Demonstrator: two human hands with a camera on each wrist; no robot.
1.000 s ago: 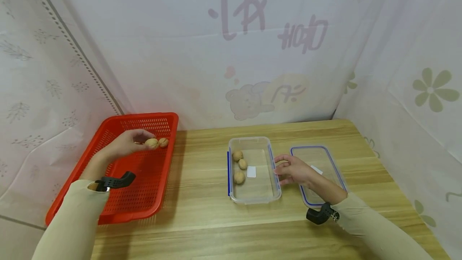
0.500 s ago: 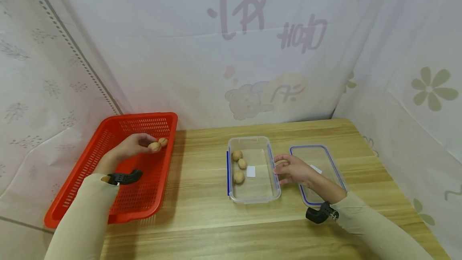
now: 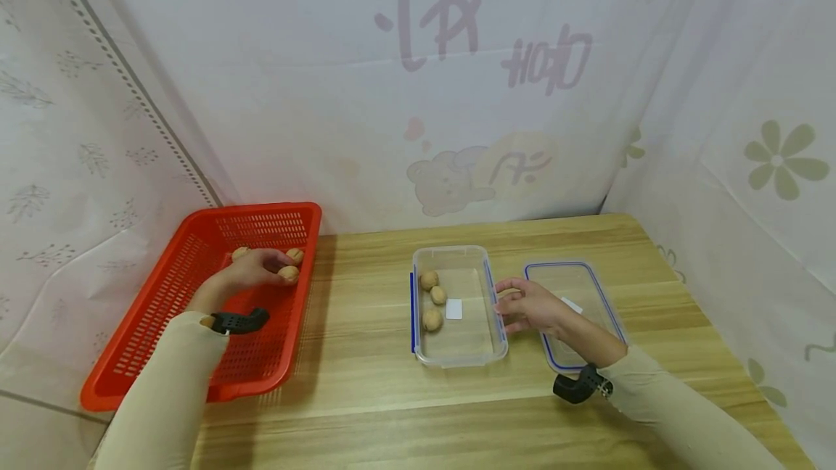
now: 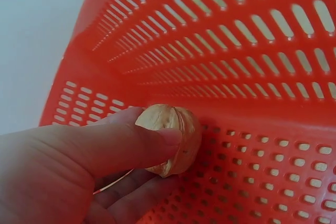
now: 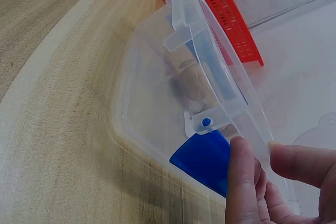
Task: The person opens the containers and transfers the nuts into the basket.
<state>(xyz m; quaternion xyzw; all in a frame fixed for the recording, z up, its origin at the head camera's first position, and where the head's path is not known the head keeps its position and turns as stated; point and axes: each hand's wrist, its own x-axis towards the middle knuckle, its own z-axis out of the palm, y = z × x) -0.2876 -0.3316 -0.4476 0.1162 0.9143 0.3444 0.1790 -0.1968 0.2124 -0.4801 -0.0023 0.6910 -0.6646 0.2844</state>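
Observation:
In the head view my left hand [image 3: 251, 270] is inside the red plastic basket [image 3: 297, 339], pinching a walnut [image 3: 289, 275]. The left wrist view shows the thumb across that walnut [image 4: 170, 139], with fingers on its far side and underneath. Two more walnuts lie in the basket: one [image 3: 295, 255] just beyond the held one, another [image 3: 241, 253] partly behind the hand. My right hand [image 3: 532, 307] holds the right side of a clear plastic food container [image 3: 460, 361]. From the right wrist, thumb and fingers are seen pinching its rim [image 5: 257, 114]. Three walnuts [image 3: 432, 320] sit along the container's left side.
A clear lid [image 3: 588, 278] with a blue seal lies right of the container, partly under the right forearm. A blue clip flap [image 3: 413, 314] hangs on the container's left side. Wooden tabletop [image 3: 366, 310] lies between basket and container. Printed curtains [image 3: 313, 93] stand behind and beside the table.
My left hand has moved right and slightly toward me, carrying the pinched walnut. A walnut behind it has come into view. The right hand and the container have stayed put.

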